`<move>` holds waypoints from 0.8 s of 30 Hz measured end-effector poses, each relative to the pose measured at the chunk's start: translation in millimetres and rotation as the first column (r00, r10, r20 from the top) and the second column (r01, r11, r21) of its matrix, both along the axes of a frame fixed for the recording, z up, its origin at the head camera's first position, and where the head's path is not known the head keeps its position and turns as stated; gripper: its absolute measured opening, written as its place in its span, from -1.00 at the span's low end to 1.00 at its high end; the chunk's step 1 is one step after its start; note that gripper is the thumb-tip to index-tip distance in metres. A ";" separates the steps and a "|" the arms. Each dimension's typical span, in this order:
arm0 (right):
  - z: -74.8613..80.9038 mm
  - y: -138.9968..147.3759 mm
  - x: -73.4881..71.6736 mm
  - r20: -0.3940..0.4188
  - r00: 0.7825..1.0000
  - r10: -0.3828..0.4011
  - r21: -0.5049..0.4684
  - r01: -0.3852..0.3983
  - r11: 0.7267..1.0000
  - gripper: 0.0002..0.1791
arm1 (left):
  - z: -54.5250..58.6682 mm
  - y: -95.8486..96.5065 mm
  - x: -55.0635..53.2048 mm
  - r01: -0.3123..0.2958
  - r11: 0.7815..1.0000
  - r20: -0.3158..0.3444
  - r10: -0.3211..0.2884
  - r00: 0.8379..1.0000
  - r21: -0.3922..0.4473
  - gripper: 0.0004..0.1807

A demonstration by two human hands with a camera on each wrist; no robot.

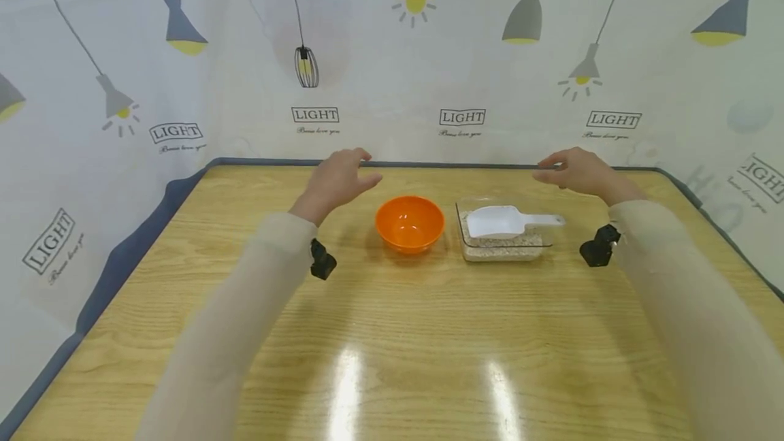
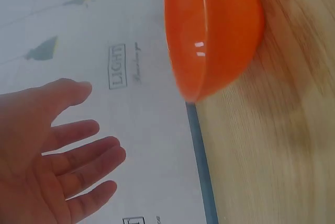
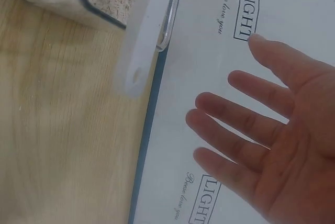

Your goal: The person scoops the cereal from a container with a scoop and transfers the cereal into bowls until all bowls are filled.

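head view: wooden surface point(image 1: 422, 332); clear container point(image 1: 502, 246) of pale flakes point(image 1: 502, 254); orange bowl point(image 1: 409, 224) just left, upright, presumably for ready access; white scoop point(image 1: 495, 222) atop flakes, handle point(image 1: 544, 220) past right rim, likely left clear for grasping; left grip point(image 1: 337, 179), right grip point(image 1: 578, 172) raised, fingers loosely extended, touching nothing; lamp-print backdrop point(image 1: 380, 39) behind.
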State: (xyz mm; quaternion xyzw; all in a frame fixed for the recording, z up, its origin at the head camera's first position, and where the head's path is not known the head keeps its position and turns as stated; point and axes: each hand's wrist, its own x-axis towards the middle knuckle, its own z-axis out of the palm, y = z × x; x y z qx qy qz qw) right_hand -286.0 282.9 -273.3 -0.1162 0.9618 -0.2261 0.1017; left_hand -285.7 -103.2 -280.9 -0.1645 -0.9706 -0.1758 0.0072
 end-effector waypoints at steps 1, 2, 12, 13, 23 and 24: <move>0.4 0.9 1.6 0.002 1.000 0.007 -0.005 -0.007 1.000 -0.36 | 0.8 5.0 1.8 0.020 0.999 0.006 -0.020 1.000 0.033 -0.48; 1.1 1.6 3.4 0.006 1.000 0.013 -0.007 -0.013 1.000 -0.37 | 1.1 10.2 3.4 0.044 0.997 0.013 -0.045 0.999 0.065 -0.52; 2.5 20.9 18.8 0.077 0.996 0.054 -0.039 -0.051 0.998 -0.39 | -7.5 59.5 18.8 0.178 0.957 0.071 -0.199 0.977 0.229 -0.67; 1.5 23.7 19.8 0.088 0.994 0.058 -0.042 -0.054 0.998 -0.39 | -9.1 63.8 20.2 0.192 0.952 0.072 -0.214 0.974 0.238 -0.68; -5.1 39.0 35.2 0.130 0.984 0.123 -0.104 -0.110 0.989 -0.47 | -25.0 92.9 34.3 0.289 0.908 0.096 -0.331 0.939 0.305 -0.67; -6.0 39.7 35.9 0.130 0.983 0.127 -0.106 -0.113 0.988 -0.47 | -26.5 94.7 35.6 0.292 0.905 0.103 -0.337 0.936 0.310 -0.67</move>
